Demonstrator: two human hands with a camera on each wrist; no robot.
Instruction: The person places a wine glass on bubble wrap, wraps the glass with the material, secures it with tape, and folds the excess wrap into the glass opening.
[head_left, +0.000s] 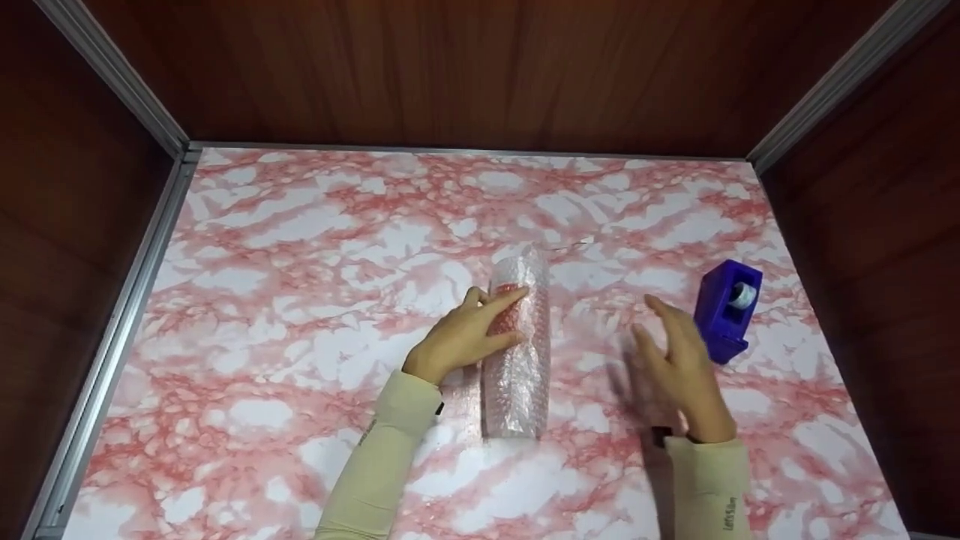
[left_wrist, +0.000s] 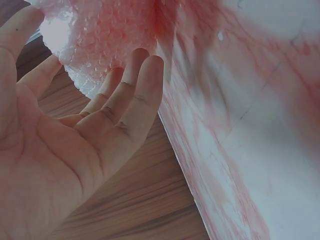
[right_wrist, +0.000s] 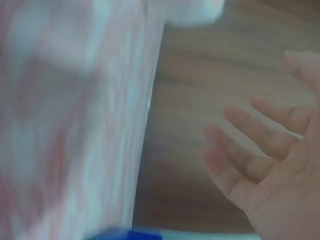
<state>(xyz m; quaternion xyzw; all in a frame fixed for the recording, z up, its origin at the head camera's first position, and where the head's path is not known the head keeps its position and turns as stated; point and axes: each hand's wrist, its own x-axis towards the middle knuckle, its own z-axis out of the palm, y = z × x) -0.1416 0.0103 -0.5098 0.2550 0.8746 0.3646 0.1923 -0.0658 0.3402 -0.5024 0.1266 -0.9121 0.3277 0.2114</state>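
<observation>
- Left hand point(head_left: 469, 334): fingers apart and lightly extended, forefinger and thumb laid over the left flank of the wrapped bundle; touching it from above, not curled round it.
- Right hand point(head_left: 682, 364): bare of any object, held over the table, fingers loosely bent and spread, thumb apart; between the bundle and the dispenser, nearer the latter.
- Wrapped bundle point(head_left: 517, 397): clear bubble wrap rolled into a long tube, lying at mid-table with its ends pointing near and far. Contents: a red tint shows through the far half; whether this is an object inside or the tabletop pattern, one cannot tell.
- Tape dispenser point(head_left: 716, 315): purple-blue, to the right of the right hand, well apart from the bundle. Contents: one tape roll point(head_left: 744, 295), pale, seated in the far part.
- Sleeves point(head_left: 390, 442): pale green, on both forearms.
- Table point(head_left: 300, 405): red-and-white marbled top.
- Panels point(head_left: 465, 75): dark wood grain, at left, right and far side, with metal strips point(head_left: 112, 82) along the edges.
- Risks, as judged: the wrap could spring loose should the left hand lift; the bundle could roll under an uneven push; the right hand could knock the dispenser by swinging right.
</observation>
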